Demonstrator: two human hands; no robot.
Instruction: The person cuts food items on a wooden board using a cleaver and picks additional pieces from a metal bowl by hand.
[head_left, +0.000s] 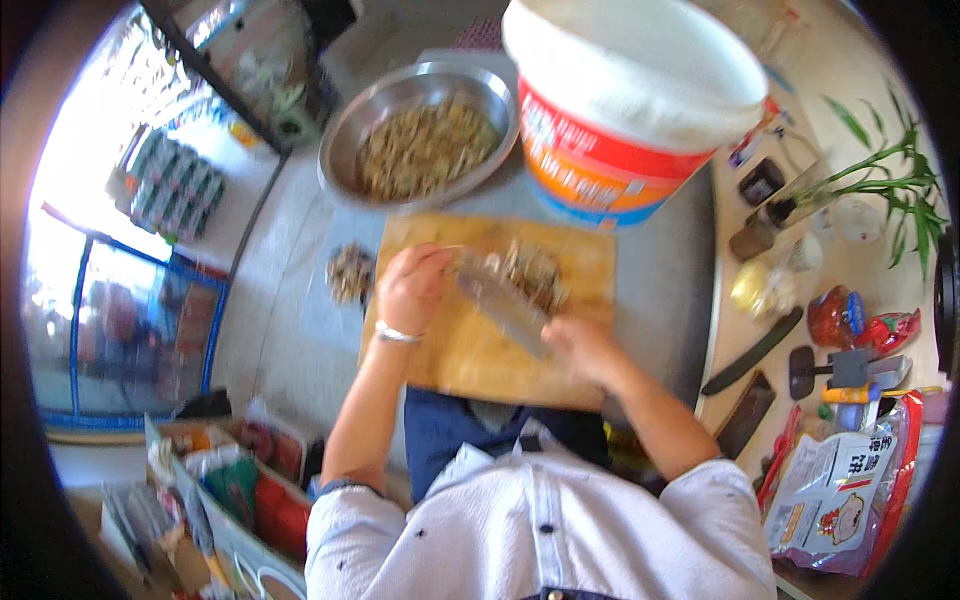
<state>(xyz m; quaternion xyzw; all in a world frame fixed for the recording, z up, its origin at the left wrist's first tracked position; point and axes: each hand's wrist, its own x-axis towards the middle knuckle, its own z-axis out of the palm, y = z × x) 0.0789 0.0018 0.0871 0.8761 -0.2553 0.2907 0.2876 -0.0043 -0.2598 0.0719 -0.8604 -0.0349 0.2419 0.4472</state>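
Note:
In my right hand (585, 349) is the handle of a broad cleaver (506, 300), its blade pointing up and left over a wooden cutting board (465, 367). Chopped pieces of food (534, 274) lie against the far side of the blade. My left hand (416, 285), with a bracelet at the wrist, is at the board's left side near the blade's tip; its fingers are curled and blurred, and a thin strip seems to stick out from them. Beyond the board stands a steel bowl (337, 169) of chopped pieces.
A large white plastic bucket (637, 112) stands beyond the board at the right. A small heap of pieces (350, 273) lies left of the board. On the right-hand table are a cucumber (754, 352), a jar (831, 316), a plant (885, 172) and a plastic food bag (840, 487). Open boxes (210, 502) stand lower left.

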